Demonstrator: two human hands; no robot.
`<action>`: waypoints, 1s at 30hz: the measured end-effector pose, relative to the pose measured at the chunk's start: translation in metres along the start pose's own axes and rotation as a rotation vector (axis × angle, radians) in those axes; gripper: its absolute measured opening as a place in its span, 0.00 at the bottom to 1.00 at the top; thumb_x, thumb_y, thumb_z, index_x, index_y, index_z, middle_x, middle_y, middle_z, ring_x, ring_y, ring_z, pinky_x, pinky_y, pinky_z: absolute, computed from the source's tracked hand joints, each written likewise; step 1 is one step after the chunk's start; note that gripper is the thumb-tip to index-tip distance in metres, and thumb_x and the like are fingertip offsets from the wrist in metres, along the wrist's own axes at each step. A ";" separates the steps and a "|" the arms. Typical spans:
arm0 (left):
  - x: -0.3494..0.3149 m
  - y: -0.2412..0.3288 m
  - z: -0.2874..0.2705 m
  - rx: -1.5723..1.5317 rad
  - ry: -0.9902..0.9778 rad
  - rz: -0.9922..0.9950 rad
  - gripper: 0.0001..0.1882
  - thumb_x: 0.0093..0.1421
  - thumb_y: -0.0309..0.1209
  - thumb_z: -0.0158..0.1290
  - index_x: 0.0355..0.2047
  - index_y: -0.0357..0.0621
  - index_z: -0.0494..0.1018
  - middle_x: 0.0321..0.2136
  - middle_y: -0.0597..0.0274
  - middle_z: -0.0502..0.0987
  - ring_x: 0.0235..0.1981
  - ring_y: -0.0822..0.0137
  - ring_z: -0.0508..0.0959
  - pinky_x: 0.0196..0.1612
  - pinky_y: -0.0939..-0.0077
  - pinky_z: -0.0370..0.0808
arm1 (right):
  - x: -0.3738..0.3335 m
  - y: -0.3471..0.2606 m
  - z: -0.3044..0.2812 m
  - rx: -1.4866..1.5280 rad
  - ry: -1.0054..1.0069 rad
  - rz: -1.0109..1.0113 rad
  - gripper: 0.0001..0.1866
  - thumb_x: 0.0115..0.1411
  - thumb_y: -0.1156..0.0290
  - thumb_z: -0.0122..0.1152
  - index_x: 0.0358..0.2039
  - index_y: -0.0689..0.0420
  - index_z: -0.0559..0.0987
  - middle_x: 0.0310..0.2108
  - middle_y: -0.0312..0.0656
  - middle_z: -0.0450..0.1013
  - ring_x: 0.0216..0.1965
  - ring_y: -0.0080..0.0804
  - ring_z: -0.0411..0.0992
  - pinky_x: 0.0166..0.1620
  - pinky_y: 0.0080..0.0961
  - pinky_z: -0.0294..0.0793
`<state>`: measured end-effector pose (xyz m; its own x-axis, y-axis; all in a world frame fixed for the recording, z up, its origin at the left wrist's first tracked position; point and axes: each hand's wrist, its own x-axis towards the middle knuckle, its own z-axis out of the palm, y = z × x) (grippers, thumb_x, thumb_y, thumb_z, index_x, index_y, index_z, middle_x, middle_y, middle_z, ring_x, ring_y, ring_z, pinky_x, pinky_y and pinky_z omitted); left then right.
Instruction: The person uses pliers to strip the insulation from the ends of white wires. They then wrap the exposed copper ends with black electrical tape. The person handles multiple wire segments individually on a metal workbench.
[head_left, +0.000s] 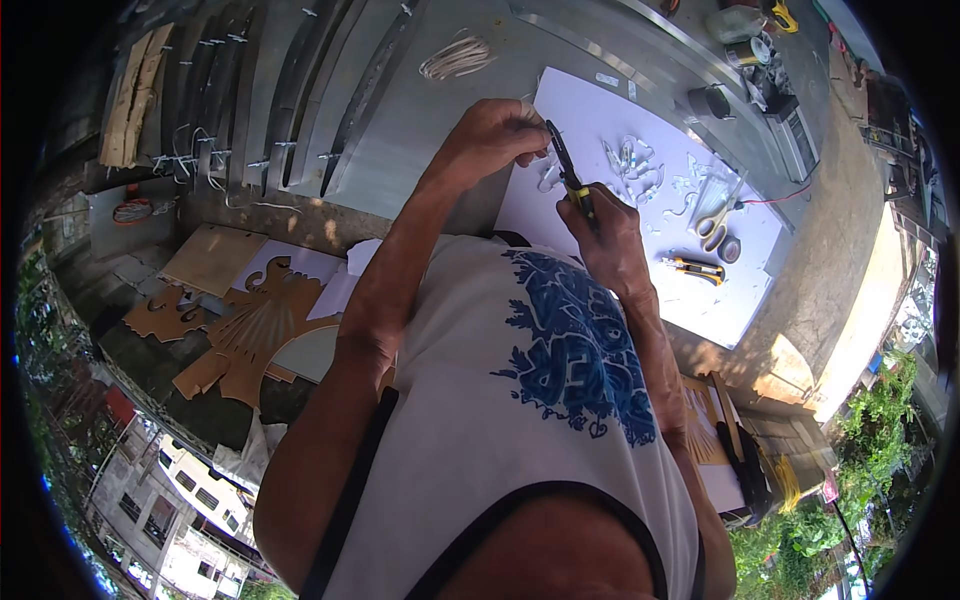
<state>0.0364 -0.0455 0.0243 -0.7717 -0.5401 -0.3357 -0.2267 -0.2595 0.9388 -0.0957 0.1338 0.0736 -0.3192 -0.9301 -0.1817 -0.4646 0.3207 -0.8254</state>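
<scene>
Black-and-yellow pliers (563, 156) sit at upper centre, the right hand (612, 240) closed round their handles — the left hand (492, 142) pinches beside their tip, on what I cannot tell — while clear pieces (632, 165) litter white paper (725, 315), upper right.

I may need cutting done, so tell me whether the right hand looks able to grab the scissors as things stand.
Probably not straight away: the right hand grips a black-and-yellow tool and would likely need to release it first. Otherwise, the scissors lie nearby, apparently unobstructed.
</scene>
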 end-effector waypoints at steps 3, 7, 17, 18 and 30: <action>-0.001 0.000 -0.001 -0.006 0.000 -0.008 0.07 0.60 0.28 0.58 0.32 0.35 0.79 0.26 0.61 0.80 0.27 0.75 0.76 0.34 0.80 0.72 | 0.001 0.002 0.002 -0.026 0.002 -0.017 0.11 0.62 0.75 0.64 0.29 0.67 0.72 0.26 0.53 0.71 0.25 0.53 0.73 0.29 0.40 0.69; -0.003 0.005 0.000 0.040 0.001 -0.007 0.07 0.60 0.29 0.58 0.32 0.35 0.79 0.26 0.62 0.80 0.27 0.76 0.75 0.33 0.81 0.71 | 0.000 0.010 0.008 -0.076 0.045 -0.087 0.09 0.61 0.76 0.63 0.31 0.68 0.72 0.29 0.55 0.72 0.27 0.56 0.74 0.31 0.44 0.73; -0.011 0.010 0.004 -0.233 -0.021 0.116 0.09 0.63 0.30 0.59 0.35 0.34 0.80 0.16 0.75 0.66 0.17 0.82 0.60 0.21 0.82 0.53 | 0.004 -0.002 0.003 0.013 0.055 -0.061 0.07 0.62 0.75 0.60 0.32 0.67 0.73 0.29 0.52 0.72 0.25 0.49 0.74 0.32 0.38 0.73; -0.010 0.014 0.004 -0.237 -0.008 0.120 0.09 0.63 0.30 0.59 0.35 0.34 0.80 0.15 0.75 0.66 0.17 0.83 0.59 0.21 0.82 0.52 | 0.004 -0.005 0.005 0.098 0.042 0.032 0.08 0.63 0.73 0.59 0.33 0.67 0.74 0.27 0.51 0.72 0.25 0.45 0.74 0.31 0.36 0.72; -0.025 -0.009 -0.040 -0.529 0.233 0.235 0.10 0.67 0.30 0.54 0.37 0.35 0.81 0.17 0.72 0.68 0.17 0.82 0.56 0.22 0.83 0.54 | 0.034 0.028 -0.016 0.705 0.279 0.165 0.18 0.68 0.60 0.57 0.41 0.65 0.79 0.31 0.44 0.76 0.35 0.32 0.75 0.42 0.30 0.73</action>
<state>0.0813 -0.0615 0.0211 -0.6020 -0.7758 -0.1890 0.3047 -0.4419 0.8437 -0.1328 0.1139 0.0529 -0.5781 -0.7707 -0.2678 0.2122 0.1748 -0.9615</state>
